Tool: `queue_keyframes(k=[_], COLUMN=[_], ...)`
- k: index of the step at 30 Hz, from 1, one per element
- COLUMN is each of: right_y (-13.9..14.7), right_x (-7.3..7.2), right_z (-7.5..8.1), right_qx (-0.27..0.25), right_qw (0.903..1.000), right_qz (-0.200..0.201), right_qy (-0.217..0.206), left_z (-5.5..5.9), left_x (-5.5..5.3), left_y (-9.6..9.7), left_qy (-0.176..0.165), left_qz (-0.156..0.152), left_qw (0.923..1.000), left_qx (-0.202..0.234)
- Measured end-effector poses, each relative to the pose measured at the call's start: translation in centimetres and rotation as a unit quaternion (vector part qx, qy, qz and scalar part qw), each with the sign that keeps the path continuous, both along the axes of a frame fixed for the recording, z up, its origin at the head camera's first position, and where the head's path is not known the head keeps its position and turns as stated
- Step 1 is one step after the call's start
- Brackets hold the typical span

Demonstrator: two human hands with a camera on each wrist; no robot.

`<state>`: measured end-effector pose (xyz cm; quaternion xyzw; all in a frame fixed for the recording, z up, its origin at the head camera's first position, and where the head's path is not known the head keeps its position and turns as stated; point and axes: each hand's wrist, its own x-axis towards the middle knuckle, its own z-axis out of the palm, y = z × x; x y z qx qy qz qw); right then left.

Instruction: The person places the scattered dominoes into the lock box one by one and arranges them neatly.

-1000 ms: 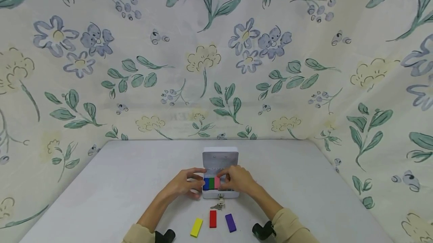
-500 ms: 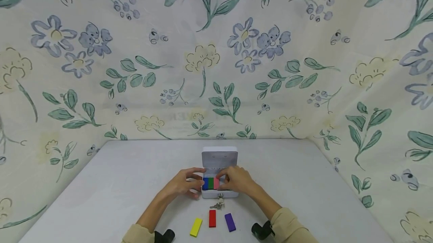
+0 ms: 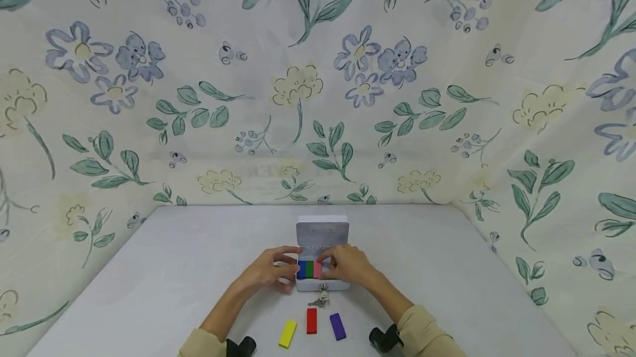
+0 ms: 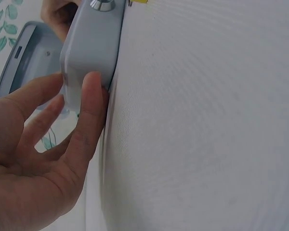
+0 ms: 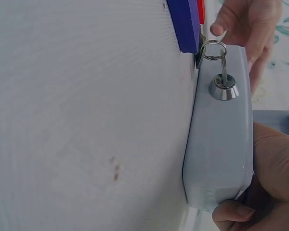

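Observation:
A small pale grey metal cash box (image 3: 335, 285) stands with its lid (image 3: 323, 233) raised. Inside, at its left, a blue block (image 3: 301, 270), a green block (image 3: 309, 270) and a pink block (image 3: 317, 270) lie side by side. My right hand (image 3: 350, 263) reaches over the box's right side and pinches the pink block between thumb and index finger; the box wall hides this grip in the right wrist view. My left hand (image 3: 268, 268) rests its fairly straight fingers (image 4: 90, 103) against the left end of the box, fingertips right at the rim.
Keys on a ring (image 5: 213, 50) hang from the lock (image 5: 224, 87) on the box's front. Nearer on the white table (image 3: 199, 246) lie a yellow block (image 3: 287, 334), a red block (image 3: 311, 321) and a purple block (image 3: 338, 326). A floral cloth (image 3: 258, 125) hangs behind.

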<state>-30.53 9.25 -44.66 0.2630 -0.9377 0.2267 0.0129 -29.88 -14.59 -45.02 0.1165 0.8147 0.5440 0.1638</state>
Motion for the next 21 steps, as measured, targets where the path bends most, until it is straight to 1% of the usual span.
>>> queue_keyframes(k=[13,21], right_y=[0.11,0.05], right_x=[-0.13,-0.06], right_z=[0.02,0.06], right_qx=[0.003,-0.001], right_qw=[1.0000,1.0000], right_qz=[-0.003,0.004], right_qy=[-0.003,0.000], left_z=[0.00,-0.06], left_x=[-0.04,-0.06], left_y=[0.13,0.03], left_qy=[0.004,0.002], left_qz=[-0.001,0.002], left_qw=[1.0000,1.0000], left_qx=[-0.003,-0.003])
